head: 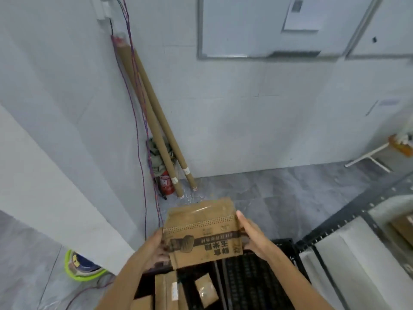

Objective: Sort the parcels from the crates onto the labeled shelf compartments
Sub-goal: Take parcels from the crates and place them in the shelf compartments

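I hold a brown cardboard parcel (202,229) with dark printed lettering and clear tape, lifted above the crates. My left hand (156,248) grips its left edge and my right hand (251,233) presses flat against its right edge. Below it a black plastic crate (252,285) stands on the floor; its left part holds several smaller cardboard parcels (169,291), one of them a small padded envelope (206,289). The dark metal shelf (339,222) with white compartments rises at the right edge.
Two long cardboard tubes (156,121) lean in the wall corner beside a red fire extinguisher (165,182) and hanging cables. A green-rimmed bucket (83,266) sits on the floor at left behind a white panel. A whiteboard hangs on the wall.
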